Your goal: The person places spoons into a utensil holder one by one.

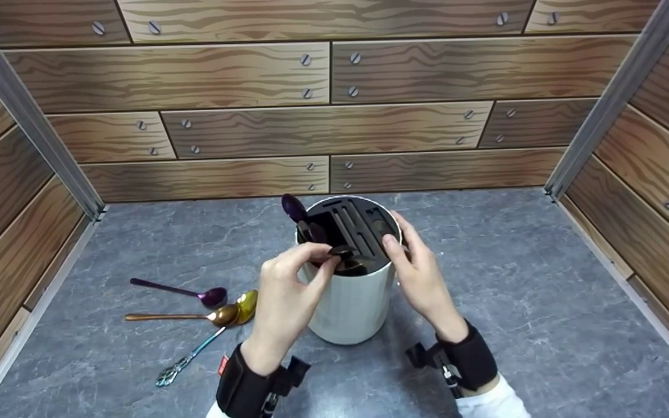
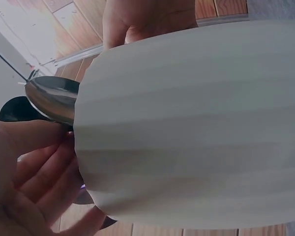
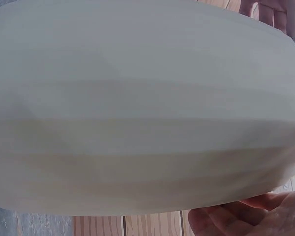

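A white ribbed utensil holder (image 1: 349,313) with a black slotted insert (image 1: 363,223) stands upright between the hands. At its front left rim my left hand (image 1: 288,296) pinches a dark spoon (image 1: 341,251) between thumb and forefinger; its handle is hidden inside. Beside that, a shiny spoon bowl (image 2: 54,98) sticks out over the rim in the left wrist view. A dark purple spoon (image 1: 294,207) leans out at the back left of the holder. My right hand (image 1: 421,278) grips the holder's right side, thumb over the rim and fingers along the wall.
Left of the holder lie a purple spoon (image 1: 212,297), a copper spoon (image 1: 224,314) overlapping a gold spoon (image 1: 247,303), and a utensil with an ornate turquoise handle (image 1: 180,367). Wood-patterned walls (image 1: 334,130) enclose the grey marbled table (image 1: 514,325) at the back and sides.
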Demonstrator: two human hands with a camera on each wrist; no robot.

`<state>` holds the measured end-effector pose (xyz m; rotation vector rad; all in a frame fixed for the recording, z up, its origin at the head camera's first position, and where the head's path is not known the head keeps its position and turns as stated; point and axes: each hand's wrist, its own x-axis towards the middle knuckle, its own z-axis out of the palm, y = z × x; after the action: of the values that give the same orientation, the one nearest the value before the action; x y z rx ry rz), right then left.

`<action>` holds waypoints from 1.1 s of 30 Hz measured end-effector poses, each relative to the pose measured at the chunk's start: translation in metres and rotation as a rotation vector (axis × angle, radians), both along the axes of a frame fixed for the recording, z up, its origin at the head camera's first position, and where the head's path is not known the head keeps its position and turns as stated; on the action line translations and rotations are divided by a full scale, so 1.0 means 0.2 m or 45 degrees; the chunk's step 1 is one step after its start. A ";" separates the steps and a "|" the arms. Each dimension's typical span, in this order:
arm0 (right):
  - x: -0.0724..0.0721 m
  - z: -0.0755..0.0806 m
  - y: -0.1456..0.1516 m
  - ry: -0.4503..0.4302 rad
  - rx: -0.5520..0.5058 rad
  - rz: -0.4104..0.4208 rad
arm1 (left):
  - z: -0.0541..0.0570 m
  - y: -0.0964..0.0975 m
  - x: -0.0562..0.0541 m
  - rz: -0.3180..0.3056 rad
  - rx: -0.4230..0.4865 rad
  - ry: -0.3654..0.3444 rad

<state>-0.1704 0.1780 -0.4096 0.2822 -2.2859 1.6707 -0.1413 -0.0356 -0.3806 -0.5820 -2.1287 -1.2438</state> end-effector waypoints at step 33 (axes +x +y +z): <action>0.00 0.00 0.00 -0.004 -0.015 0.014 | 0.05 -0.10 0.03 -0.104 -0.458 -0.092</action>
<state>-0.1710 0.1772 -0.4090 0.2904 -2.2803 1.6907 -0.1350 -0.0554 -0.3713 -0.7928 -2.4317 -0.9382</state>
